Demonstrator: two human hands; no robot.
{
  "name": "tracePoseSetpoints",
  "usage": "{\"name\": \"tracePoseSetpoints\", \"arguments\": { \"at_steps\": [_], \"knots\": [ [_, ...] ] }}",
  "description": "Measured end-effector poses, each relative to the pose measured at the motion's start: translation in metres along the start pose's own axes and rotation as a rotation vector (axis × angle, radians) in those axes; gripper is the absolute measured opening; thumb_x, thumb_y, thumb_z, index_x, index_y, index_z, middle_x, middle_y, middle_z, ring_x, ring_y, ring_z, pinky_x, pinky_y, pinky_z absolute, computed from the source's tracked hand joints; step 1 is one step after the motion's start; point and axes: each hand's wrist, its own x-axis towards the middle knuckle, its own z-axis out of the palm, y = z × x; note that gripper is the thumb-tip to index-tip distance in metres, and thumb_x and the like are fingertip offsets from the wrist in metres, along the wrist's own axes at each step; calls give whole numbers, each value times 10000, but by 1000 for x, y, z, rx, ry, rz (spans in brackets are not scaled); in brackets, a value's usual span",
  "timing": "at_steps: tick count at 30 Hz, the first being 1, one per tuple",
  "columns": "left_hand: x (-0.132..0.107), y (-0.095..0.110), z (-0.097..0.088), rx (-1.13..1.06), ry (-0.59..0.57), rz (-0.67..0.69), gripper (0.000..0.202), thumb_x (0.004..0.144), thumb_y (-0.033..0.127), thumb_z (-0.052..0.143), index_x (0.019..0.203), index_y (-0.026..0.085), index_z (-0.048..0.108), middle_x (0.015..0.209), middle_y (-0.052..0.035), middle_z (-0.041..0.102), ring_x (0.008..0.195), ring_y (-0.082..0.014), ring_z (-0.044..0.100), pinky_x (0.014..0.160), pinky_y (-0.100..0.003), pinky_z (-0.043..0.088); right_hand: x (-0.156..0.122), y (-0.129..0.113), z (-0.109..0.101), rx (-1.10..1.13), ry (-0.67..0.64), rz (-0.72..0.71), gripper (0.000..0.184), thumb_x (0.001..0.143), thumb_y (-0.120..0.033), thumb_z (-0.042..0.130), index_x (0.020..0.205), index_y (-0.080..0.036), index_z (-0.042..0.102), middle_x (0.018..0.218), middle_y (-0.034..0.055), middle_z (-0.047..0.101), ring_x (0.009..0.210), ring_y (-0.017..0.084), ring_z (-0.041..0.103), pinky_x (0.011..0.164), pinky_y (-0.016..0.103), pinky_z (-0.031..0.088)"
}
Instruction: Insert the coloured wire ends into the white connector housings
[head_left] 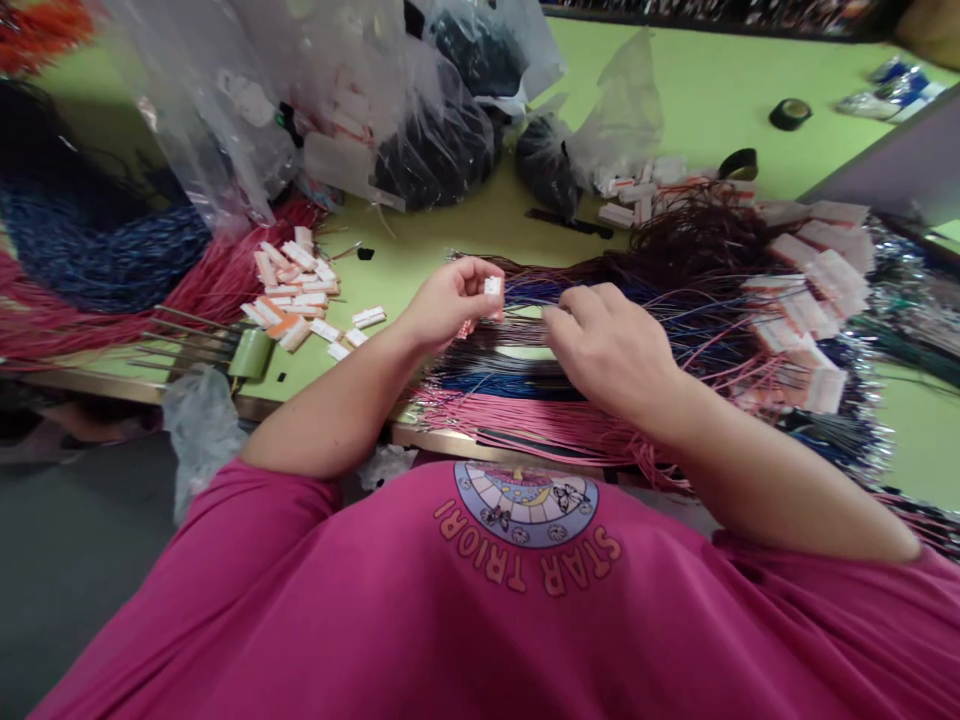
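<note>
My left hand is closed, with a small white connector housing pinched between thumb and fingers; a bit of red and white shows below it. To its right, my right hand has thumb and forefinger pressed together, on what looks like a thin wire whose end is hard to make out. A small gap separates the two hands. Beneath them lie bundles of wires: blue wires and pink wires near the table edge, with dark wires farther back.
Loose white and orange connectors lie in a pile at left. Beside them is a green cylinder with metal rods. Clear plastic bags holding dark contents stand behind. Wired connectors are stacked at right. A tape roll sits farther back.
</note>
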Motion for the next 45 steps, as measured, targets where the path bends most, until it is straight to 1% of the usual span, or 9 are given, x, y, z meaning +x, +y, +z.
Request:
{"name": "tracePoseSetpoints", "arguments": {
  "at_steps": [5,9,13,16,25,31,34,40,45],
  "knots": [
    [2,0,4,2,80,-45,287,792,36,703,1028,158,595,743,36,654,614,-88,660,533,-195,417,-20,-19,22,2,-295,-290,297,1044,-170,480,955,-151,762,945,130,720,907,255,621,736,369,356],
    [-2,2,5,20,43,-57,270,820,37,706,1034,163,599,709,41,638,607,-95,668,504,-194,388,-12,-14,38,57,-326,-219,299,1045,-165,448,1067,-131,745,1020,143,742,961,250,660,771,350,383],
    [-3,3,4,14,27,-73,257,837,38,697,1037,158,590,712,34,645,601,-96,669,479,-195,345,-3,1,25,195,-367,-79,323,1057,-215,427,1159,-131,721,1040,120,775,880,206,678,719,304,374],
    [-4,5,5,10,9,-80,254,848,41,689,1047,157,584,709,37,649,601,-87,665,479,-188,354,-3,11,13,226,-425,-146,312,1040,-334,517,1208,-199,742,959,70,790,806,192,658,686,286,337],
    [-4,6,3,-96,-19,-113,351,755,89,763,1052,157,589,746,29,659,590,-97,685,397,-188,246,-16,61,-15,424,-364,-199,295,969,-276,520,749,-220,709,744,11,710,665,139,573,672,280,356],
    [-2,-1,1,-195,-110,-87,542,569,149,885,1020,168,584,715,38,662,563,-117,690,381,-192,255,-7,2,-24,740,-470,-406,249,987,-273,605,1157,-229,782,995,21,808,820,136,684,759,258,450],
    [-4,0,1,-207,-127,-90,592,533,185,923,1018,182,585,696,49,661,558,-111,686,380,-180,255,8,-27,-11,776,-391,-468,235,992,-193,583,1081,-209,800,980,25,809,824,125,675,783,251,451],
    [-6,2,1,-236,-175,-113,638,524,267,973,1019,189,579,672,51,676,515,-98,656,375,-171,277,20,-5,17,681,110,34,294,968,-212,548,1070,-193,823,966,41,813,837,153,693,792,266,445],
    [-6,0,2,-241,-196,-106,601,557,254,952,1023,195,577,668,49,665,555,-121,695,374,-175,244,16,1,17,345,89,199,348,1014,-290,484,1089,-199,812,1055,80,821,912,206,705,753,300,393]
  ]
}}
